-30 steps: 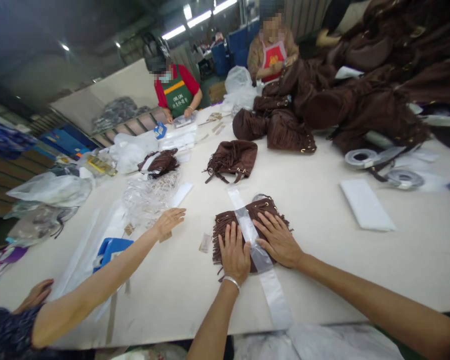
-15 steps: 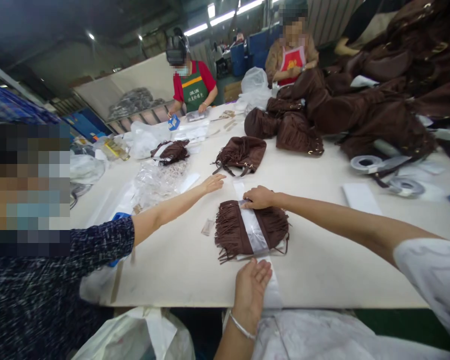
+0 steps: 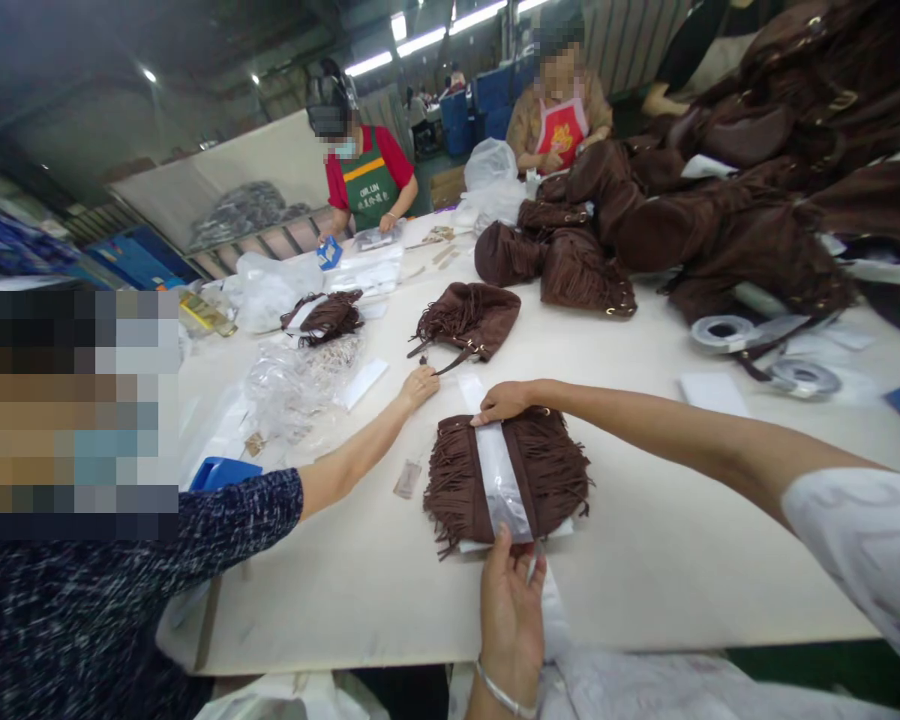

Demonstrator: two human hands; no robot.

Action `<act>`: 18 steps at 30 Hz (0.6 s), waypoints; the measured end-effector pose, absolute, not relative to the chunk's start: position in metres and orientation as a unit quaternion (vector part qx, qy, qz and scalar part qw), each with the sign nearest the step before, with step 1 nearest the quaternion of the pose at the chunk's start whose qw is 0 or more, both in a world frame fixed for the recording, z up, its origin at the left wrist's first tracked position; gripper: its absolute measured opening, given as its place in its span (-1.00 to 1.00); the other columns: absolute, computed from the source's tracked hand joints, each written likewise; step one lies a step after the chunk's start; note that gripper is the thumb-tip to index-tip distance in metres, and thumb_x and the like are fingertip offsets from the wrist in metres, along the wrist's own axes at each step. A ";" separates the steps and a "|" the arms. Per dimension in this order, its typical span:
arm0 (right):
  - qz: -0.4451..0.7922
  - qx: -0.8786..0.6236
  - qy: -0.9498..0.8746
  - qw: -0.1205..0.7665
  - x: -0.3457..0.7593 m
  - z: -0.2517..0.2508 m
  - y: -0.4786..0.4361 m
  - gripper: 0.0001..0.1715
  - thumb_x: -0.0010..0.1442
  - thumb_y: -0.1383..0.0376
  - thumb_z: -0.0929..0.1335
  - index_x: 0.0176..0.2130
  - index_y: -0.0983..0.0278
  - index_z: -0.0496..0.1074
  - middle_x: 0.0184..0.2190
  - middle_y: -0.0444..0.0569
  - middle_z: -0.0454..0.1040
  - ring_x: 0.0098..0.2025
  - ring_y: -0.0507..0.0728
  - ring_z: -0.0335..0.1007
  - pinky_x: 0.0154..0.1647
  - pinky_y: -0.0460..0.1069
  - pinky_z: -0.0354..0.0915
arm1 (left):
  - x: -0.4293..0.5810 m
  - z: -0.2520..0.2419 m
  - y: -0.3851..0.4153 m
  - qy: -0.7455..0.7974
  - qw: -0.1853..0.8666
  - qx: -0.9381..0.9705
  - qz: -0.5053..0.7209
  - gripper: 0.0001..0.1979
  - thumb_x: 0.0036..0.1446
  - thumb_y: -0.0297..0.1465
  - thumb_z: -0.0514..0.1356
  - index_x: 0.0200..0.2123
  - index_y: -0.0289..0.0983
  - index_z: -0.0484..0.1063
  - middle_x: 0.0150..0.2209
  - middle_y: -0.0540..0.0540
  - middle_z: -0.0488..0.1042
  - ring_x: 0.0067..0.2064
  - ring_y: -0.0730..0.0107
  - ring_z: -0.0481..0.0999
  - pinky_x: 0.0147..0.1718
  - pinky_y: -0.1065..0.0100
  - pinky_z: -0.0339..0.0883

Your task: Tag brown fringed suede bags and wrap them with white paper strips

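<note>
A dark brown fringed bag (image 3: 450,480) lies flat on the table before me, with a clear plastic strip (image 3: 501,480) running across its middle. My right hand (image 3: 504,402) grips the bag's far edge, fingertips on the strip. At the near edge, my left hand (image 3: 511,595), with a bracelet on the wrist, has its thumb on top and fingers curled at the underside. More of the strip, or a white band, extends on the table beyond both edges. White sheet edges show under the bag.
A co-worker's hand (image 3: 420,385) at left touches the strap of another brown bag (image 3: 480,318). Brown bags (image 3: 592,270) are heaped at the right, near tape rolls (image 3: 722,333). A small packet (image 3: 407,479) lies left of my bag; crumpled plastic (image 3: 292,385) lies farther left.
My left hand has moved from just below the bag onto its near edge and closed there. The co-worker's hand has reached the other bag's strap. The view has shifted slightly.
</note>
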State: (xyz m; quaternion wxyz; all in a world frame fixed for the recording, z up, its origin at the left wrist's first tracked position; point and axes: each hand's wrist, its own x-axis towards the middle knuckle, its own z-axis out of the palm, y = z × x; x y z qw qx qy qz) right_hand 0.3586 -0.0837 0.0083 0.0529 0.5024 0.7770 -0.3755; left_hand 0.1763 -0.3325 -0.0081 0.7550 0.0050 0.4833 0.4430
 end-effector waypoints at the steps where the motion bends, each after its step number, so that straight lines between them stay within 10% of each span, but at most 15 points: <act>1: -0.401 0.498 0.768 0.042 0.363 0.011 -0.086 -0.20 -0.02 -0.34 0.30 -0.30 0.31 0.53 -0.33 0.03 0.54 -0.23 0.22 0.42 -0.22 0.00 0.25 | 0.176 -0.001 -0.329 0.484 0.748 0.016 0.453 -0.82 0.15 -0.30 0.28 -0.16 -0.16 0.47 -0.10 -0.15 0.50 -0.10 0.22 0.52 -0.22 0.25 0.47; 13: -0.703 0.353 0.611 -0.084 0.400 0.050 -0.131 -0.15 -0.16 -0.06 0.54 -0.01 0.37 0.39 -0.19 0.03 0.55 -0.27 0.13 0.50 -0.20 0.00 0.44 | 0.129 0.113 -0.118 0.473 0.666 0.144 0.558 -0.68 0.25 -0.25 0.18 0.03 -0.23 0.37 0.04 -0.16 0.41 -0.03 0.21 0.46 -0.10 0.09 0.44; 18: -0.716 0.374 0.573 -0.140 0.416 0.045 -0.136 -0.21 -0.16 -0.03 0.55 -0.09 0.42 0.40 -0.25 0.09 0.57 -0.29 0.16 0.52 -0.19 0.03 0.47 | 0.154 0.096 -0.157 0.486 0.663 0.174 0.542 -0.67 0.26 -0.24 0.16 0.02 -0.25 0.38 0.04 -0.17 0.42 -0.03 0.23 0.47 -0.07 0.08 0.44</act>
